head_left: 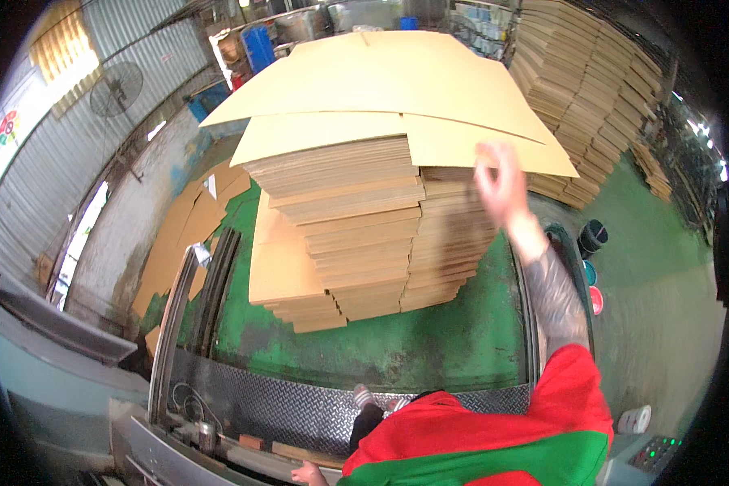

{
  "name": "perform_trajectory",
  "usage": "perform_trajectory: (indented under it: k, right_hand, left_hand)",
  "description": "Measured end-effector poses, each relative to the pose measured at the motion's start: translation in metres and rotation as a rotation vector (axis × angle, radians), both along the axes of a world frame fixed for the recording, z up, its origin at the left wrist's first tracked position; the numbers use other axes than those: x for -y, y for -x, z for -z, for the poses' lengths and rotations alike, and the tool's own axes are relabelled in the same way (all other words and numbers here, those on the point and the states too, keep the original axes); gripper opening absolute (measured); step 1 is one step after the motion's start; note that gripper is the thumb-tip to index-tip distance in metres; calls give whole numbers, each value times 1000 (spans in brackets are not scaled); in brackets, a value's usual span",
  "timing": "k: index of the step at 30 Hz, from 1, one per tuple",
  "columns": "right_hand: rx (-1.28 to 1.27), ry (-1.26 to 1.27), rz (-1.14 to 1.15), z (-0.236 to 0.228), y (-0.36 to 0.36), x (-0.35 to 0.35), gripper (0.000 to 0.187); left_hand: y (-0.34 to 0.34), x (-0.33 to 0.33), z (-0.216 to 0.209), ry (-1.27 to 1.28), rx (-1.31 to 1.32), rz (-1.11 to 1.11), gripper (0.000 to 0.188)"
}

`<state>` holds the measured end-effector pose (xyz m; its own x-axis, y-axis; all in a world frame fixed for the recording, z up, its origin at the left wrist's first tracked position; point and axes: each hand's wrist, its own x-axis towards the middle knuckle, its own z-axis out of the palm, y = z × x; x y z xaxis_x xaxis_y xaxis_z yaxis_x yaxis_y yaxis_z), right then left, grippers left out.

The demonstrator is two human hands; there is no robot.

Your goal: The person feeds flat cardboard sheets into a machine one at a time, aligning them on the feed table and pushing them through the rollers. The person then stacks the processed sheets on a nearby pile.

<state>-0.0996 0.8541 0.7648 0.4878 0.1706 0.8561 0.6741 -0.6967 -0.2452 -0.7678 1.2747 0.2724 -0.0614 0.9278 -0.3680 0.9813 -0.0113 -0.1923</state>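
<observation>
My right hand [504,185] is raised at the near right edge of a tall pile of cardboard sheets [364,235]. Its fingers are curled and smeared by motion, overlapping the edge of a flat cardboard sheet [494,139]; whether they grip it I cannot tell. A large loose cardboard sheet [373,77] lies askew across the top of the pile. Low in the picture, my left hand [309,473] rests by the edge of a machine frame [275,450], fingers stretched out, holding nothing that I can see.
Metal rails [168,340] flank the pile on the green floor [381,352], with a tread-plate strip [300,409] before my feet. More stacked cardboard [587,89] stands at far right. Loose cardboard [182,235] lies at left. Buckets [593,236] and a lit control panel [658,454] are at right.
</observation>
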Motion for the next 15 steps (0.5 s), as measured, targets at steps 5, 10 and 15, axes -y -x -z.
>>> perform_trajectory:
  k: [5, 10, 15]
  right_hand:
    - [-417, 311, 751, -51, -106, 72, 78]
    - [-822, 449, 554, -75, -90, 66, 84]
    - [-779, 611, 297, -89, -22, 41, 86]
  left_hand:
    - [-86, -77, 3, -188, 553, -227, 62]
    - [-140, -106, 3, -188, 850, -171, 66]
    - [-176, -101, 10, -86, 982, -133, 56]
